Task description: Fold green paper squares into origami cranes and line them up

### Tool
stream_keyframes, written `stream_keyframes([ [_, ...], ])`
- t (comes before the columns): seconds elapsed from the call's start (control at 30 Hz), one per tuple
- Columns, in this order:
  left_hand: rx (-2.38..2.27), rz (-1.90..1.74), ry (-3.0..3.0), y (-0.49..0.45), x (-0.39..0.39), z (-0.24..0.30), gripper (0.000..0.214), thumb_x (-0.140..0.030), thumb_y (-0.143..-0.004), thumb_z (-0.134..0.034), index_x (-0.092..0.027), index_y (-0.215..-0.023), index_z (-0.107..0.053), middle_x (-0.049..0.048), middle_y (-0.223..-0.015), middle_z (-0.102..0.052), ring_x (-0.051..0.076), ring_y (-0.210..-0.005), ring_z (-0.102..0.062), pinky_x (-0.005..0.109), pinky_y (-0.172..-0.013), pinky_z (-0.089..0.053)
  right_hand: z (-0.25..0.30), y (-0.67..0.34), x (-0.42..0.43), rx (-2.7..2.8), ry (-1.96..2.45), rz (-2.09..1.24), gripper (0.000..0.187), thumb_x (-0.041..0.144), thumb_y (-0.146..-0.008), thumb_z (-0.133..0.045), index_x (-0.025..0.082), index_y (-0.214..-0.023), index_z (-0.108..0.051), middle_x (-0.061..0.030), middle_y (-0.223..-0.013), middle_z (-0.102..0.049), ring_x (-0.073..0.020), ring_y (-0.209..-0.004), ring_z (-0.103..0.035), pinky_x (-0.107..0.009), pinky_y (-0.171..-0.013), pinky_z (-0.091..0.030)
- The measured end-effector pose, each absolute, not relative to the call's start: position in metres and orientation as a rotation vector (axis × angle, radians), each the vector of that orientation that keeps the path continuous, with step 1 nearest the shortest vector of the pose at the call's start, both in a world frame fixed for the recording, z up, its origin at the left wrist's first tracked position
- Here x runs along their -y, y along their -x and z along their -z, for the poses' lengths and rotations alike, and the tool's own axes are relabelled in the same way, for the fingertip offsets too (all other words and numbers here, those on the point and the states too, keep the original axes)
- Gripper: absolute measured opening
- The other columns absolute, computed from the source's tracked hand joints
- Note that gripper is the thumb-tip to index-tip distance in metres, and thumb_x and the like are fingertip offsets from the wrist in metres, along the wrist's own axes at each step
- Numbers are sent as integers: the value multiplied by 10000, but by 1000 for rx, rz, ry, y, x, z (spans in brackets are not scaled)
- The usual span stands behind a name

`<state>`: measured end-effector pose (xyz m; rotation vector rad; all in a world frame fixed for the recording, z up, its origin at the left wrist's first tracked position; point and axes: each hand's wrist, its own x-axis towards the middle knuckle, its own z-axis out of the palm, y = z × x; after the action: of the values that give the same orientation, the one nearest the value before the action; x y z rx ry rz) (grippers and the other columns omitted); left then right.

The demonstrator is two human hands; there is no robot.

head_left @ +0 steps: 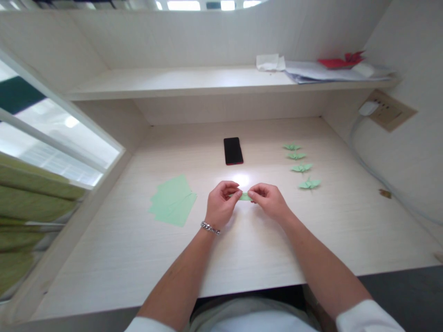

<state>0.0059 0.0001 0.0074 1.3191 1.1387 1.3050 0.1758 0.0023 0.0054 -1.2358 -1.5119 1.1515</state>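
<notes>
A small folded piece of green paper (245, 196) is stretched between my two hands, just above the desk in front of me. My left hand (224, 199), with a chain bracelet at the wrist, pinches its left end. At the other end, my right hand (269, 199) grips the paper between thumb and fingers. Much of the paper is hidden by the fingertips. To the left lies a fanned stack of green paper sheets (173, 199). Several folded green paper cranes (302, 168) stand in a column on the right.
A black phone (233, 151) lies flat beyond my hands. Above the desk (114, 249), a shelf (166, 78) carries papers (311, 71) and a red folded piece (353, 56). A cable (367, 168) runs from the wall socket (392, 110) down the right side.
</notes>
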Motion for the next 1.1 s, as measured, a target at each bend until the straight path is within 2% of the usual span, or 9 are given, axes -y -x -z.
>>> stream_keyframes([
  [0.13, -1168, -1301, -1335, -6, 1, -6, 256, -217, -694, -741, -161, -896, -595, 33, -802, -659, 141, -727, -653, 234, -629, -510, -7, -173, -1, 1603, 1246, -1148, 171, 327, -786, -612, 167, -801, -671, -28, -747, -667, -147, -684, -583, -261, -642, -457],
  [0.27, -1167, -1304, -1317, -7, 2, -4, 266, -225, -676, -755, -164, -870, -583, 25, -772, -653, 141, -720, -647, 227, -616, -502, -5, -170, 0, 1606, 1252, -1131, 173, 325, -785, -606, 166, -745, -660, -19, -689, -647, -141, -658, -566, -258, -626, -447],
  [0.47, -1074, -1307, -1140, -10, -1, -6, 341, -360, -762, -686, -150, -1007, -576, 58, -829, -678, 159, -751, -664, 309, -704, -557, -3, -168, -4, 1246, 1219, -1264, 258, 418, -724, -669, 162, -753, -666, -23, -662, -646, -145, -607, -581, -265, -572, -467],
  [0.63, -1000, -1257, -1107, -15, -1, -4, 428, -262, -636, -800, -147, -974, -564, 81, -895, -703, 186, -837, -679, 333, -779, -552, -5, -164, -3, 1018, 1202, -1330, 299, 434, -682, -713, 168, -814, -677, -37, -752, -671, -154, -683, -612, -268, -613, -498],
  [0.93, -1077, -1260, -1053, -13, 0, -6, 455, -212, -612, -795, -154, -970, -519, 23, -721, -692, 157, -644, -666, 303, -655, -555, 4, -163, -4, 1319, 1217, -1200, 260, 413, -729, -680, 159, -783, -684, -44, -752, -682, -165, -701, -599, -285, -679, -472],
  [1.1, -1071, -1200, -1098, -13, 1, -5, 442, -197, -616, -787, -157, -974, -531, 23, -715, -688, 153, -642, -662, 290, -637, -552, 4, -168, -5, 1395, 1219, -1187, 250, 408, -734, -678, 166, -795, -686, -50, -785, -695, -172, -716, -609, -284, -685, -471],
])
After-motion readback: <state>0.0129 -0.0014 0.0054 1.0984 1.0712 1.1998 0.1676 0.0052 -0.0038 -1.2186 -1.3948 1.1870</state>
